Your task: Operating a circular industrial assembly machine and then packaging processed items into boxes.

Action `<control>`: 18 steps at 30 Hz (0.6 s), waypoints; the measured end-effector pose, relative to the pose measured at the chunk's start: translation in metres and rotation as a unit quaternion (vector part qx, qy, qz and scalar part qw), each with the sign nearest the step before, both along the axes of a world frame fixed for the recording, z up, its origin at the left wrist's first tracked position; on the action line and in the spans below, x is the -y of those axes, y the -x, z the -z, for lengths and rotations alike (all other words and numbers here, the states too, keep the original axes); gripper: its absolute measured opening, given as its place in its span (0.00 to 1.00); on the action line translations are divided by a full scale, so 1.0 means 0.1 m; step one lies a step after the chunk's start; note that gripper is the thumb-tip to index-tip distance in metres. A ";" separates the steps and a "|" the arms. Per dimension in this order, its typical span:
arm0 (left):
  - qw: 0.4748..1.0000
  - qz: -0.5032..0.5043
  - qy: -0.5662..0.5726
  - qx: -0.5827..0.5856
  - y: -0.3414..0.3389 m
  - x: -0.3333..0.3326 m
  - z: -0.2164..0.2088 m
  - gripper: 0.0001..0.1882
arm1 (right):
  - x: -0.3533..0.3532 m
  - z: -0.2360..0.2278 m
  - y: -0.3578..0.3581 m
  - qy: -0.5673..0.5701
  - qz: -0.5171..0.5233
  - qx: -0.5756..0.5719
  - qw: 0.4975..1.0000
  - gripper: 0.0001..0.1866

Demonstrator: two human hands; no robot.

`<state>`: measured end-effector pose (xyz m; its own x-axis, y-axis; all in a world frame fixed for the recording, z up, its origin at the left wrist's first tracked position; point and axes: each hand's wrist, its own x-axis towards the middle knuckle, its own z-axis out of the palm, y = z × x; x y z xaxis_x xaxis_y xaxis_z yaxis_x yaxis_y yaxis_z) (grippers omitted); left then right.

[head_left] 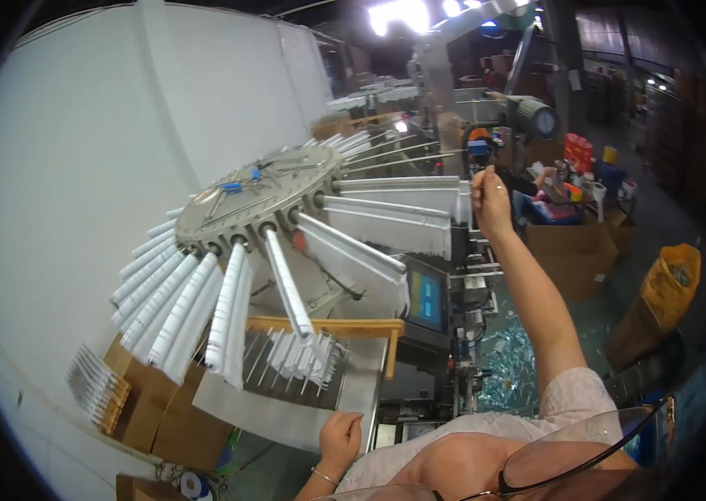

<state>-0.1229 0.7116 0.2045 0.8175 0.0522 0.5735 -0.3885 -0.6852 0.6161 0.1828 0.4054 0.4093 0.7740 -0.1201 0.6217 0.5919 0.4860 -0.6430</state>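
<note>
Hanging white sheet: we find it at the far right of the wheel, under a rod, its outer end just beside the right hand (491, 196); the sheet (420, 199) looks thin and limp.
Handling: we judge it light, soft, perhaps slippery and easily creased; we would take hold at the outer end, close to the rod.
Right hand: raised, fingers curled in narrow; we cannot tell whether it pinches the sheet.
Left hand: low and near, loosely curled beside the metal tray (274, 409); we cannot tell whether it holds anything.
Wheel: we count one round metal hub (261, 194), ringed with rods; the wrapped rods at left overlap too much to count.
Spread sheets: we count three on the right.
Tray: one, with white pieces (299, 357) too bunched to count, behind them one wooden bar (328, 324).
Right side: one lit screen (426, 298), one yellow sack (675, 271).
</note>
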 end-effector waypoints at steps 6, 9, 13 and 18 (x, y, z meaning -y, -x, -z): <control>0.998 0.022 0.023 0.053 -0.06 -0.06 0.17 0.04 | 0.03 -0.01 0.04 0.001 0.031 0.033 0.999 0.22; 0.999 0.014 0.010 0.041 -0.05 -0.07 0.18 0.04 | 0.03 0.01 0.04 -0.017 0.030 0.024 0.999 0.21; 1.000 0.009 0.017 0.019 -0.04 -0.05 0.17 0.04 | 0.03 0.02 0.03 -0.020 0.006 -0.003 1.000 0.21; 0.999 -0.006 0.033 0.016 -0.02 -0.05 0.14 0.04 | 0.04 0.00 0.07 -0.010 0.000 -0.008 1.000 0.22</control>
<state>-0.1212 0.7162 0.1902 0.7979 0.0998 0.5945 -0.4015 -0.6477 0.6475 0.1758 0.4014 0.4089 0.7837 -0.1319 0.6070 0.5814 0.4997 -0.6421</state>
